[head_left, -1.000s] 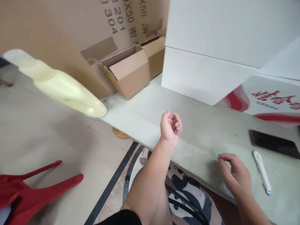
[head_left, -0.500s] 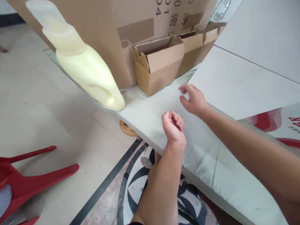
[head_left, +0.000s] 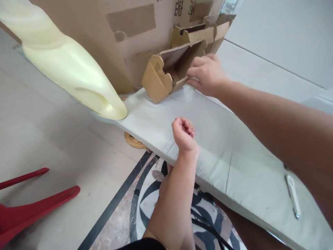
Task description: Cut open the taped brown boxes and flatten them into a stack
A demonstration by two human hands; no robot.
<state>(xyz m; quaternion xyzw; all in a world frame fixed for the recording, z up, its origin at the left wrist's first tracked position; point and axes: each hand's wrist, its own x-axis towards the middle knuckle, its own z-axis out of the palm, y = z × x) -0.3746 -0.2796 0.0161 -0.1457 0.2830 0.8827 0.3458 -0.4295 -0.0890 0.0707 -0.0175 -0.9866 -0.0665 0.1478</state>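
Observation:
My right hand (head_left: 206, 74) grips the near upper edge of a small open cardboard box (head_left: 157, 81). The box tilts on the pale covered bench (head_left: 208, 132), its notched end facing left and its inside visible. Some of my right fingertips are hidden behind the box edge. My left hand (head_left: 184, 133) hovers over the bench in a loose fist, palm side up, with nothing visible in it. At the left stands a pale yellow, glossy plastic form (head_left: 75, 73) that tapers to a rounded end at the bench edge.
More open cardboard boxes (head_left: 215, 31) stand behind, against a large printed carton (head_left: 130, 24). A clear bottle (head_left: 229, 6) is at the back. A white pen-like tool (head_left: 293, 197) lies on the bench at right. Red stool legs (head_left: 52, 201) reach in at lower left.
My right hand has moved forward and taken hold of the nearest small box, which is now tilted and pulled away from the row. My left hand stays curled. The view has shifted right.

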